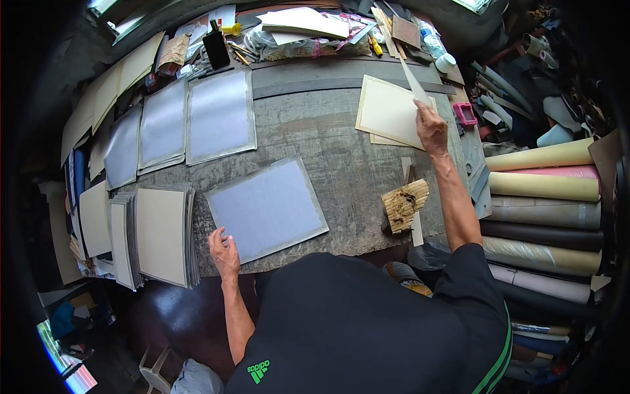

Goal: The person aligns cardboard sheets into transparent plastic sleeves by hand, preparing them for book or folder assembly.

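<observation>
My right hand [432, 130] pinches the corner of a cream card sheet [413, 80], lifted and seen nearly edge-on. Below it lie more cream card sheets [388, 107] in a small, uneven pile. My left hand [224, 252] is at the near left edge of a blue-grey panel with a darker border [268, 207], its fingers apart and the fingertips right at the edge. That panel lies flat and slightly turned on the worktable, close in front of my body.
Similar blue-grey panels [220, 117] lie in a row at the back left. Stacks of cream-faced boards [161, 235] stand along the near left edge. A corrugated cardboard piece [404, 205] covers a container at right. Material rolls [545, 186] fill the right side; a white-capped bottle [445, 63] lies behind.
</observation>
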